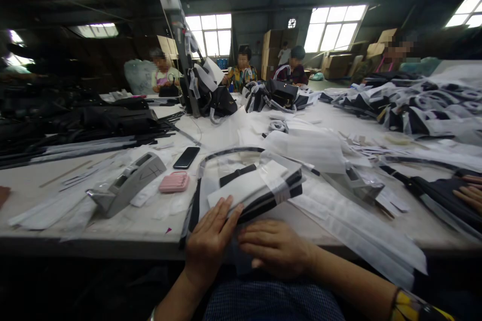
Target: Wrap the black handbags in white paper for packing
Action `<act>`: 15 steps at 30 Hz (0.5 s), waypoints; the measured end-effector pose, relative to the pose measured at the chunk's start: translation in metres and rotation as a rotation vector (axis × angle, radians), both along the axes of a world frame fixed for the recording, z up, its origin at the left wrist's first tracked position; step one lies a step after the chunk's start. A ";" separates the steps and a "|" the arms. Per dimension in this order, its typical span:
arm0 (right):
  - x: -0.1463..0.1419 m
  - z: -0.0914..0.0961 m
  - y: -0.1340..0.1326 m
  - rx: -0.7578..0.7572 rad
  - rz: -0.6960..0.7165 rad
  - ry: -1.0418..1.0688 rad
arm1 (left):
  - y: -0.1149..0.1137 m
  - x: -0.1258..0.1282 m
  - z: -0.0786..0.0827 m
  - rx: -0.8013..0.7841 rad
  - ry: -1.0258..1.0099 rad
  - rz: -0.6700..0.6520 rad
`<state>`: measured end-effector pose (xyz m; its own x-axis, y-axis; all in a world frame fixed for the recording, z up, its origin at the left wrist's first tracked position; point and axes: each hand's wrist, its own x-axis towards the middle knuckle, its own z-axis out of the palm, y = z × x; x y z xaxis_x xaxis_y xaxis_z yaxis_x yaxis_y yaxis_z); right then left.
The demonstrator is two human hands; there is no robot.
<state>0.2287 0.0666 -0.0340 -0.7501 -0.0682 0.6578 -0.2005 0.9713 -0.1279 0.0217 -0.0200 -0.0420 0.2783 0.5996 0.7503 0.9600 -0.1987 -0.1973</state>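
In front of me at the table's edge lies a folded black bag [295, 190] with a white foam sheet [241, 185] over it and clear plastic film around one end. Its strap [233, 151], partly wrapped in clear film, loops out behind it. My left hand [211, 235] rests on the near left part of the sheet, fingers stretched out. My right hand [276, 248] is beside the bag's near edge, fingers extended and close together, its thumb partly hidden below. Whether it touches the bag is unclear.
Grey tape dispensers [130, 180] [352, 183] stand on both sides. A phone [187, 157] and a pink case [174, 181] lie left. White foam strips [354, 225] hang over the front edge. Black bags pile up around; a co-worker's hand [470, 193] rests on one at right.
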 end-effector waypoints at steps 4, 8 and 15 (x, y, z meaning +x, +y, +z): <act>-0.008 0.037 0.028 -0.228 -0.211 0.079 | -0.010 0.013 -0.016 -0.006 0.036 -0.075; -0.056 0.052 0.092 -0.491 -0.620 -0.253 | -0.017 0.020 -0.020 -0.034 0.047 -0.121; -0.152 0.024 0.153 -0.607 -0.894 -0.672 | -0.019 0.024 -0.026 0.021 0.004 -0.116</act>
<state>0.0767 0.2197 -0.0098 -0.5754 0.8090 -0.1203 0.7681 0.4840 -0.4192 0.0452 -0.0389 -0.0677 0.3479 0.5475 0.7611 0.9300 -0.3041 -0.2063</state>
